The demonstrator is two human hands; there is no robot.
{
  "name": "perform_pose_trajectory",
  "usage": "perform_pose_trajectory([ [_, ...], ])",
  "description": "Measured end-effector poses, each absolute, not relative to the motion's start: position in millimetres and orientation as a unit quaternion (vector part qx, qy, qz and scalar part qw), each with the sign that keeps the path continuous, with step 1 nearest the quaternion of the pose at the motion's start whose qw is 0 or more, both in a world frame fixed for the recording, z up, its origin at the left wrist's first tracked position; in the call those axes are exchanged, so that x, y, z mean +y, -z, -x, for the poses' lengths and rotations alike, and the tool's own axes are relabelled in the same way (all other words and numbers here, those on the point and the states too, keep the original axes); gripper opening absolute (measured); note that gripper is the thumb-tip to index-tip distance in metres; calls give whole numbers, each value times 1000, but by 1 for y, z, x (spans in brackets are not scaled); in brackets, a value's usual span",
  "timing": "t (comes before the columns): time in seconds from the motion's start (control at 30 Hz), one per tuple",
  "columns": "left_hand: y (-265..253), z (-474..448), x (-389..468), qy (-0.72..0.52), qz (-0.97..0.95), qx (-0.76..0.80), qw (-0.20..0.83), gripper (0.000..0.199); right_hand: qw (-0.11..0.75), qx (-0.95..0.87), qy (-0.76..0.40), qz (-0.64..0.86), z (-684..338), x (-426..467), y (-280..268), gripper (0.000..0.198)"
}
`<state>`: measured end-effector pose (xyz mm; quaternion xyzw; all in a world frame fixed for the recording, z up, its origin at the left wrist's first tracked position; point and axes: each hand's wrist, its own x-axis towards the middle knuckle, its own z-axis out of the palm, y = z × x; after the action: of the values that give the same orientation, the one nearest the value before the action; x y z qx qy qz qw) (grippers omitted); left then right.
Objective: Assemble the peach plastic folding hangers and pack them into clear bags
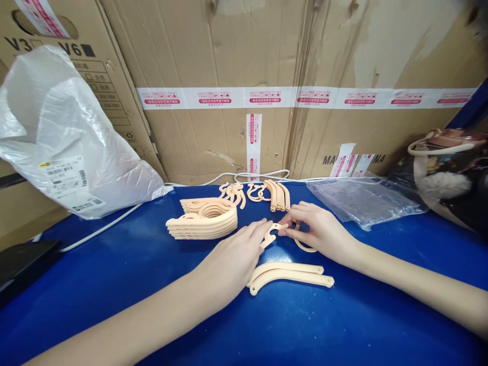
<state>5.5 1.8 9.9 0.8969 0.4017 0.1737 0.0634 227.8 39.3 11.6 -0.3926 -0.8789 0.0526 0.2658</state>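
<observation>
Between my hands is a cream plastic hanger part [269, 237] with a notched, curved edge. My left hand [238, 251] closes on its left side, and my right hand [318, 229] pinches its right tip. A cream curved hook [305, 247] shows under my right hand; whether the fingers grip it too, I cannot tell. Two curved hanger arms [293, 281] lie just in front of my left hand, their left ends close to it. Left of my hands sits a stack of folded hangers [204, 223].
Behind my hands are small hooks [233, 193], further hooks [257, 192] and a bundle of hanger arms [278, 195]. Clear plastic bags [366, 201], a white parcel bag [76, 137], a dark bag [450, 178] and a white cable [102, 227] surround the blue tabletop [213, 335]. Cardboard [213, 56] stands behind.
</observation>
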Motion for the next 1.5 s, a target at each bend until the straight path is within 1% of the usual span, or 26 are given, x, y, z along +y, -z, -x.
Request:
perform_pose_trajectory([
  [0.07,-11,-4,-1,-165,-896,411,19,39,254,-882,-41,395,-226,38,-12,15],
  [0.2,-14,-3,-11,-107,-888,441,-71,27,238,-888,-49,391,-225,36,-12,13],
  [0.33,-13,-1,-14,-58,-883,452,-111,26,221,-900,-52,372,-226,37,-10,16],
  [0.43,-11,2,-9,-51,-888,447,-94,30,220,-904,-15,367,-225,38,-8,18],
  [0.57,-8,7,-5,-89,-901,417,-77,35,220,-907,22,357,-224,39,-7,16],
  [0.73,-2,8,-7,-132,-909,381,-101,34,209,-907,40,362,-226,39,-6,17],
  [0.87,-3,8,-9,-123,-918,368,-84,40,206,-907,41,365,-228,41,-6,17],
  [1.03,-3,7,-11,-125,-912,387,-56,42,190,-910,56,365,-239,46,-13,18],
  [1.23,-2,8,-8,-127,-909,396,-23,45,108,-935,163,296,-258,50,-23,27],
  [1.4,0,10,-8,-125,-907,403,7,53,55,-935,207,282,-263,47,-24,27],
  [1.5,0,10,-10,-111,-906,408,17,56,31,-927,253,275,-261,45,-23,25],
])
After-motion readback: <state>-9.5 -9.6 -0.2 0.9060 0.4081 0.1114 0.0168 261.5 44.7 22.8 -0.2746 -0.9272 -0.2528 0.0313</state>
